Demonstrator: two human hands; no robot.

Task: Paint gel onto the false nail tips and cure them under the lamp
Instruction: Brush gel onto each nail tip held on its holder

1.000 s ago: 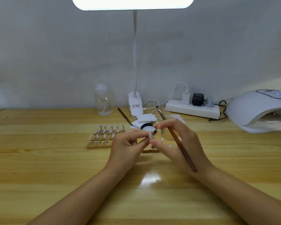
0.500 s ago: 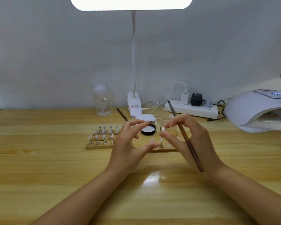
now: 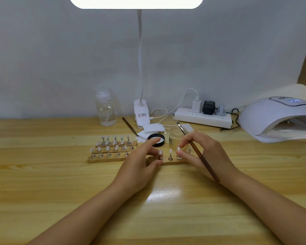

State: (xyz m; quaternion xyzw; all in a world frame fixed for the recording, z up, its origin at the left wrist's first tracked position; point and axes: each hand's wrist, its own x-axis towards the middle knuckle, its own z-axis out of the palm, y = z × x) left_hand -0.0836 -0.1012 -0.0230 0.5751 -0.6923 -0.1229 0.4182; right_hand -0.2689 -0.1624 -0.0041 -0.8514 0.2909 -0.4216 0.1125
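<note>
1. The wooden worktop carries everything, under a desk light whose stalk rises from the far middle.
2. The curing lamp sits far right with its mouth open towards the near side, well apart from both hands.
3. The left hand lies at the left end of the near strip. Its forefinger reaches out straight over a black lid while thumb and another finger close on the leftmost stand; whether they actually pinch it I cannot tell.
4. The right hand holds the brush in a curled grip, and its fingertips sit on the tip stand third from the left.
5. The brush's long axis runs from near right, by the wrist, to far left, its bristle end over a clear jar just beyond the strip.
6. The false nail tips stand upright on small metal stands along the strip's left-right line, directly between the two hands.
7. Judged from this, the right hand is nearer the lamp, and the strip lies to the lamp's left, so a carry would go rightwards.
8. More tips stand on a larger rack to the left, touched by neither hand.
</note>
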